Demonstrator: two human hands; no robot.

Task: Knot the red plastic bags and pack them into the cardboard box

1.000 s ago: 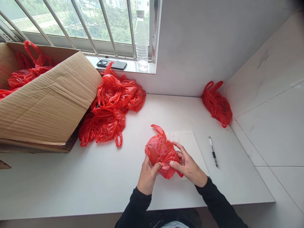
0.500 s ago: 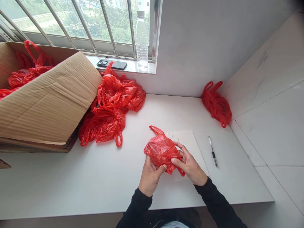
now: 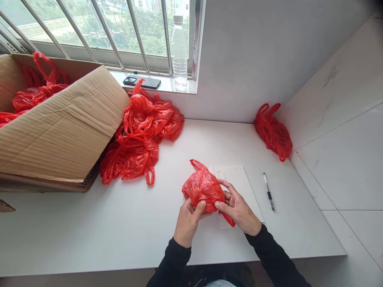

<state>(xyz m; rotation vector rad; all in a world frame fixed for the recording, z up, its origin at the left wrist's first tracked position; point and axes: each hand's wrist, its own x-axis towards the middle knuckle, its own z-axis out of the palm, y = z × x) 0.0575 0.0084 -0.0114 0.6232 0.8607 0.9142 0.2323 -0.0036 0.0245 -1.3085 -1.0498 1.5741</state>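
Observation:
Both my hands hold one red plastic bag (image 3: 203,187) above the front middle of the white table (image 3: 89,235). My left hand (image 3: 188,221) grips its lower left side, thumb on top and fingers underneath. At the right side, my right hand (image 3: 237,207) pinches the bag between thumb and fingers. One handle loop sticks up at the back left, and another hangs down at the lower right. What the bag contains is hidden. Partly under the bag and my right hand lies a white sheet of paper (image 3: 239,185) with small writing.
A pen (image 3: 268,191) lies right of the paper. Several red bags (image 3: 143,131) are heaped beside a cardboard box (image 3: 66,131) holding more. Another red bag (image 3: 273,133) sits in the back right corner. A phone (image 3: 142,82) and a clear bottle (image 3: 179,56) occupy the windowsill.
My left thumb has shifted up and left over the bag's lower front. The bag's lower edge has folded in, and its right handle hangs slightly lower.

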